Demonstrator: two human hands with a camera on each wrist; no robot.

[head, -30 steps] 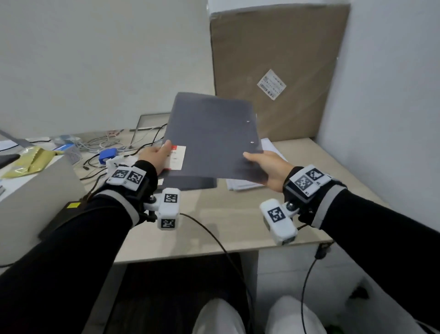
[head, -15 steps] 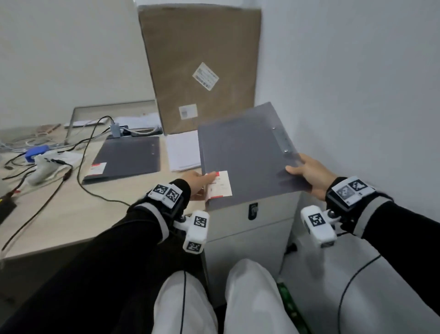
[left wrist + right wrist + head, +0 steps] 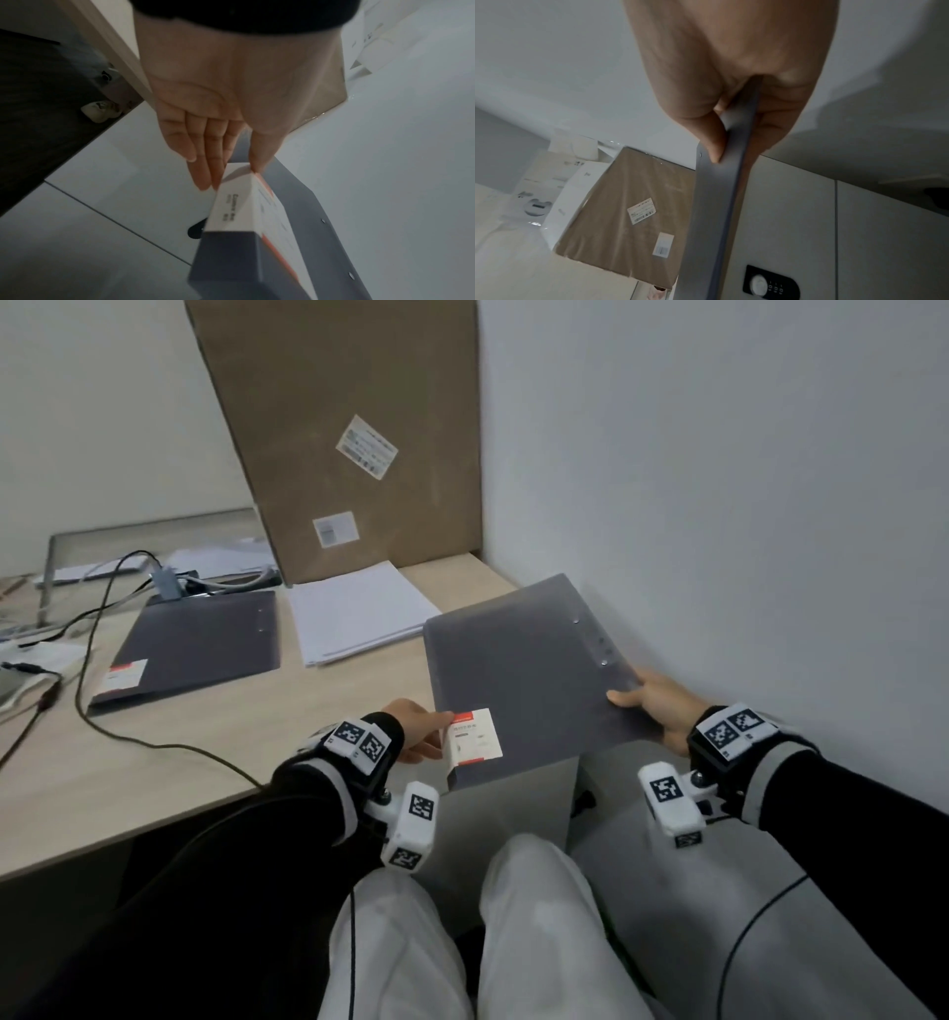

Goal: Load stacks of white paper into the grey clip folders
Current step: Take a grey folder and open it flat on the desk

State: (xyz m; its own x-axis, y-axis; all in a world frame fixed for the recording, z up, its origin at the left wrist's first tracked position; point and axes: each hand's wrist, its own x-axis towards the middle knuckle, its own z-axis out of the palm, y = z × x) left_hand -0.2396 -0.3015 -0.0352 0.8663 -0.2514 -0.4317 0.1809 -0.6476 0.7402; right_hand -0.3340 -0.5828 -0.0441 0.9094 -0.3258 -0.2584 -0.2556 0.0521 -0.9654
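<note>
Two hands carry one grey folder (image 3: 524,670) between them, held over the white cabinet (image 3: 513,809) beside the desk (image 3: 128,783). A second ago it was raised above the desk in front of the person; half a second ago it had swung right over the cabinet, and now it sits lower, its near corner overhanging the cabinet front.

Behind the hands, the big cardboard box (image 3: 334,433) leans against the wall. Left of the left hand, a second folder (image 3: 200,644) lies flat on the desk, as before. Between it and the held folder, beyond the left hand, lies the paper stack (image 3: 359,613), touching neither.

The right hand (image 3: 657,706) grips the folder's right edge, thumb curled on top and fingers beneath, near the rivets; the right wrist view shows the edge wedged deep between thumb and fingers (image 3: 770,130). The left hand (image 3: 421,726) pinches the near left corner at the label (image 3: 475,737), thumb on top, straight fingers (image 3: 205,154) under it.
</note>
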